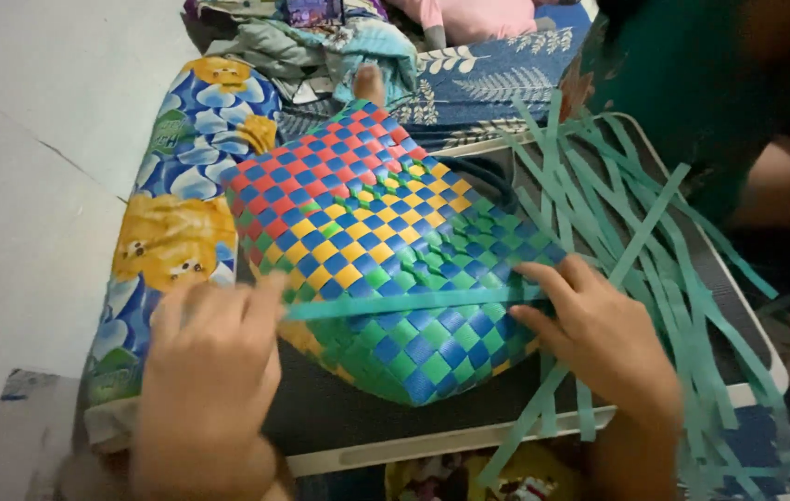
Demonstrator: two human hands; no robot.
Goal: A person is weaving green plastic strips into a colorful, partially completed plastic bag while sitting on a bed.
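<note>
A woven basket (367,232) of red, blue, yellow and green plastic strips lies on its side on a dark tray table (414,408). A single teal strip (404,301) stretches across the basket's lower part. My left hand (210,371) pinches the strip's left end at the basket's left edge. My right hand (599,339) holds the strip's right end, fingers pressing on the weave. Loose teal strips (636,232) fan out from the basket's right side over the table.
A cartoon-print bolster pillow (182,204) lies along the left of the table by a pale wall (33,167). Crumpled clothes (321,37) and a blue leaf-print cloth (497,74) sit behind. A person in a green top (682,83) sits at the upper right.
</note>
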